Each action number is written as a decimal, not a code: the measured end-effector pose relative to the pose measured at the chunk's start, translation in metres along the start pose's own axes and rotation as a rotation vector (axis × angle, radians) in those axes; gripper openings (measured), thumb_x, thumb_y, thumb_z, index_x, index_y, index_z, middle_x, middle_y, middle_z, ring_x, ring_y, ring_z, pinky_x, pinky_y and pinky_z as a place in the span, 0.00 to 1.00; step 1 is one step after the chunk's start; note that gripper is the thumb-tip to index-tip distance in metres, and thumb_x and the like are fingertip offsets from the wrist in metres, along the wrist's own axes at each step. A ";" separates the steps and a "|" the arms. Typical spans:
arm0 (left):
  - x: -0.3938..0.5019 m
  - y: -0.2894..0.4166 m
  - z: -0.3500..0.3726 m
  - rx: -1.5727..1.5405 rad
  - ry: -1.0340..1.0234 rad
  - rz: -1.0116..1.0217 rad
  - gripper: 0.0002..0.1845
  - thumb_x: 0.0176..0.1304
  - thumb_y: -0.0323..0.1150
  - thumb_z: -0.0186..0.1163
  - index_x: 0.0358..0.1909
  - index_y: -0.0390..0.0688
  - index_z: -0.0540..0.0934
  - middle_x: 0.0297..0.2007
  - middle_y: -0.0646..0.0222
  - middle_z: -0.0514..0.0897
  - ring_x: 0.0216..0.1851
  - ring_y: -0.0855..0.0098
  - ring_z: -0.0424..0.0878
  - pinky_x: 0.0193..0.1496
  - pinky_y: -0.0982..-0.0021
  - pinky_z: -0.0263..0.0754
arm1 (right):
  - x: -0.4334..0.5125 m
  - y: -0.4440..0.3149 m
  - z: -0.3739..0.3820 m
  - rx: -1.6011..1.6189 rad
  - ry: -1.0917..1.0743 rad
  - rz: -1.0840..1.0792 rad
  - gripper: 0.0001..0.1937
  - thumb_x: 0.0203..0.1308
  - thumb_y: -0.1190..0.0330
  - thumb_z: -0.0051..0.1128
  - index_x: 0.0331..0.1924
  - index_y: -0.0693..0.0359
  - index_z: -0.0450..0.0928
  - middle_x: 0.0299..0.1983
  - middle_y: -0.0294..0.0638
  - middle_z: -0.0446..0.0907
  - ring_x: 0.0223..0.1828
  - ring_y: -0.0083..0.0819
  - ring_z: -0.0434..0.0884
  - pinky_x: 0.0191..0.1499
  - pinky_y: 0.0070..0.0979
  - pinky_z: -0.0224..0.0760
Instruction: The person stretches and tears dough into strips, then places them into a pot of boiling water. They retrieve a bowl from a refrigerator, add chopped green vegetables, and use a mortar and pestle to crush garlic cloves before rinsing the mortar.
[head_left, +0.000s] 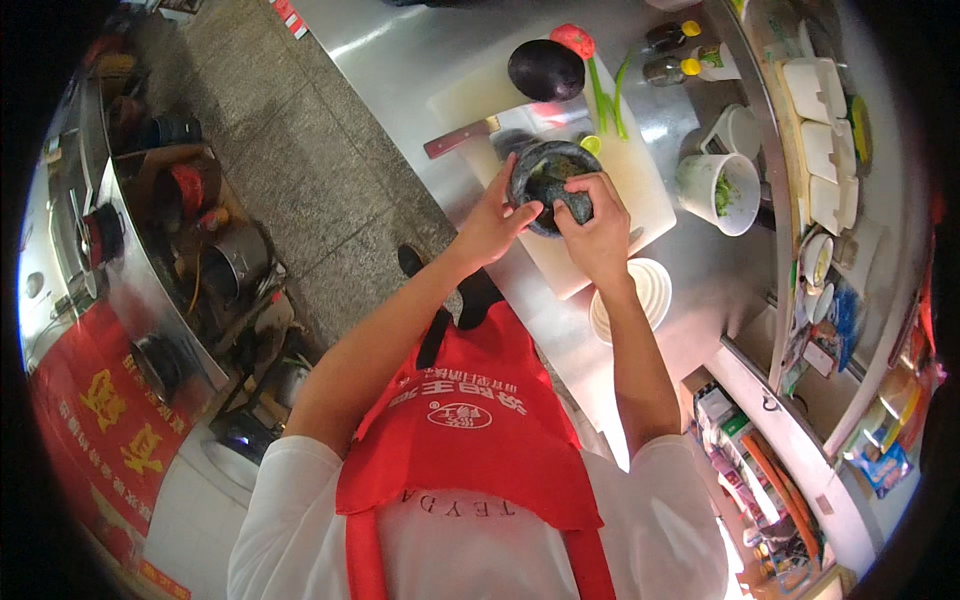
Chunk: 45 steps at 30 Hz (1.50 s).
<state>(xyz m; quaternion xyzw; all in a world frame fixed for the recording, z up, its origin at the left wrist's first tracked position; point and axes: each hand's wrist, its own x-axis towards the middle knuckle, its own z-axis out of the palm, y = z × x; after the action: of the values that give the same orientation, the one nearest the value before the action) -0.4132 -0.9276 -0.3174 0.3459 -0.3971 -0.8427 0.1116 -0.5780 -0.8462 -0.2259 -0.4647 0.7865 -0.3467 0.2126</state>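
My left hand (495, 219) grips the left side of a dark grey stone mortar (523, 169), its thumb over the near rim. Over the mortar's near right part, my right hand (600, 225) has thumb and forefinger around a rounded grey stone piece (579, 204) that looks like a pestle; fingers hide part of it. Greenish bits show in the bowl. The mortar stands on a white cutting board (645, 191). Just beyond it are a cut lime (590, 144) and a cleaver (461, 139) with a red-brown handle.
Farther back lie a round eggplant (546, 70), a red tomato (572, 39) and green stalks (606, 105). To the right stand a white tub (694, 184) with green scraps, yellow-capped bottles (667, 70) and a white ridged bowl (652, 292). The steel counter's edge (386, 139) runs along the left.
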 end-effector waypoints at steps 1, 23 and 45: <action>0.001 0.001 0.000 0.047 0.001 0.044 0.53 0.74 0.36 0.68 0.86 0.42 0.40 0.68 0.61 0.75 0.52 0.73 0.82 0.46 0.69 0.82 | -0.001 0.000 -0.003 0.003 0.057 0.000 0.13 0.54 0.72 0.71 0.43 0.60 0.81 0.42 0.48 0.85 0.45 0.50 0.87 0.50 0.38 0.79; -0.007 -0.020 0.025 0.095 0.337 0.011 0.50 0.56 0.17 0.64 0.82 0.40 0.55 0.70 0.50 0.70 0.65 0.56 0.78 0.62 0.64 0.82 | -0.030 -0.007 0.004 -0.162 0.145 -0.205 0.13 0.53 0.74 0.72 0.43 0.59 0.84 0.49 0.41 0.88 0.44 0.43 0.89 0.48 0.35 0.83; -0.030 -0.015 0.002 0.026 0.049 0.131 0.59 0.65 0.35 0.76 0.85 0.38 0.42 0.73 0.58 0.69 0.69 0.66 0.73 0.63 0.65 0.80 | -0.021 -0.010 0.011 -0.050 0.055 -0.058 0.12 0.58 0.72 0.70 0.44 0.61 0.80 0.48 0.45 0.85 0.48 0.50 0.87 0.50 0.38 0.80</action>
<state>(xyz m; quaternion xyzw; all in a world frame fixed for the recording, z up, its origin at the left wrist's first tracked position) -0.3911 -0.9027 -0.3134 0.3411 -0.4270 -0.8197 0.1715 -0.5554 -0.8348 -0.2258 -0.4827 0.7867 -0.3457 0.1689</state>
